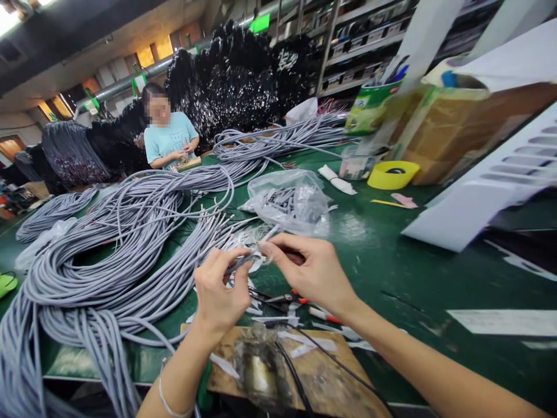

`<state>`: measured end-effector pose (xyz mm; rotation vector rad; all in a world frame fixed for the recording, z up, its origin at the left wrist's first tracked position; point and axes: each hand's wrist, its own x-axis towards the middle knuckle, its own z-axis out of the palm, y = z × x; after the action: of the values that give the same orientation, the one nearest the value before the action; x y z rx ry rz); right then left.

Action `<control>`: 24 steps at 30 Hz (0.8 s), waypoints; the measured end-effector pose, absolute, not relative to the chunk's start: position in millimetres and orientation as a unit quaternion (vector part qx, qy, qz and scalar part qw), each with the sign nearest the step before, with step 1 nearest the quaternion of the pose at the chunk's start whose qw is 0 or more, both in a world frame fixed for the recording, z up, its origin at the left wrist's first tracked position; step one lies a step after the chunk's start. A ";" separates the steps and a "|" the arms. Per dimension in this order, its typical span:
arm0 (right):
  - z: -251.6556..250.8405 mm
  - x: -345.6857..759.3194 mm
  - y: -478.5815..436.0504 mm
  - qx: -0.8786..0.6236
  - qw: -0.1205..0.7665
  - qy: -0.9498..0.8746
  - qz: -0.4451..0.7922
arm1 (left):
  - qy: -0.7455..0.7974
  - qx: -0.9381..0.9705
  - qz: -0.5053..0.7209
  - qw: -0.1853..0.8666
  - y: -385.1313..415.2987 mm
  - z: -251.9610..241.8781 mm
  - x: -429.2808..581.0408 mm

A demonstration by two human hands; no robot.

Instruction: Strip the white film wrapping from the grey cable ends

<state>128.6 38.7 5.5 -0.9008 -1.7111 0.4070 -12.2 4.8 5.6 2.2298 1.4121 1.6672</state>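
Observation:
Thumb and fingers of my left hand (221, 293) are closed on a grey cable (238, 264), just above the front of the green table. Close to its right, my right hand (313, 270) pinches at the pale end of the same cable; my fingertips partly hide what is there. Thin whitish strands and scraps show around the fingertips. Below my hands lie cutters with orange-red grips (282, 299) and a red-and-white pen-like tool (324, 315). Many loose grey cables (167, 299) fan out to the left of my left hand, their stripped ends towards it.
A wooden board (335, 371) bears a tape-wrapped lump (261, 368) and a black cord. Beyond my hands sits a clear bag of grey pieces (289, 200). Yellow tape roll (394, 174), cardboard box (448, 128) and white slotted panel (487, 180) stand right. Another person (172, 133) works across the table.

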 end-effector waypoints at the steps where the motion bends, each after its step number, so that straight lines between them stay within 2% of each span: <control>1: 5.7 130.6 39.1 -0.375 0.551 -0.735 0.121 | 0.453 0.712 0.537 0.010 5.0 5.4 -12.2; 5: 6.2 137.2 40.2 -0.336 0.542 -0.770 -0.027 | 0.458 0.705 0.542 0.014 5.3 3.9 -12.3; 9: 7.7 139.4 40.0 -0.320 0.526 -0.786 -0.058 | 0.461 0.707 0.536 0.017 5.4 3.6 -12.6; 14: 8.3 139.1 40.6 -0.316 0.524 -0.790 -0.038 | 0.463 0.713 0.526 0.024 5.2 5.5 -11.0; 21: 4.7 134.1 39.1 -0.335 0.537 -0.772 0.066 | 0.478 0.672 0.558 0.092 4.0 2.1 -10.4; 24: 5.4 131.7 36.9 -0.362 0.536 -0.756 0.105 | 0.472 0.684 0.550 0.081 3.9 1.4 -10.6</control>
<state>131.7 36.9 5.4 -0.8614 -1.7996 0.2509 -10.6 3.9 1.4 2.0463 1.4109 1.6439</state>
